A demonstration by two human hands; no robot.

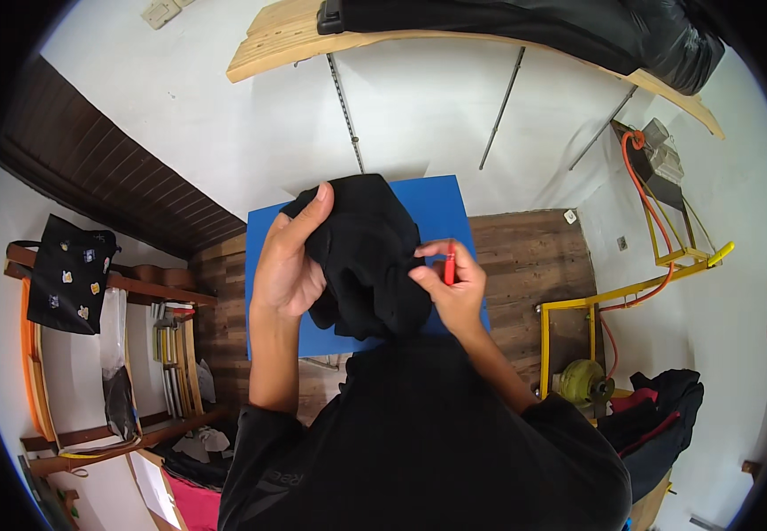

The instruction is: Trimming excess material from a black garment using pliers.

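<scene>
A bunched piece of black cloth point(361, 234) is held up between my two hands, above a blue tabletop point(441, 196). My left hand point(291, 257) grips its left side, thumb pressed along the upper edge and the other fingers behind the fabric. At the cloth's right edge, my right hand point(456, 288) pinches a bit of fabric between thumb and fingertips. A slim red tool point(449, 265), perhaps only its handle, also sits in the right hand; its working end cannot be made out. Folds hide most of the cloth's shape.
A wooden shelf point(268, 44) with a black bag point(525, 31) runs along the far wall. To the right stands a yellow metal frame point(569, 305) with an orange hose point(653, 208). At left, a black tote bag point(69, 274) hangs on a wooden rack point(167, 288).
</scene>
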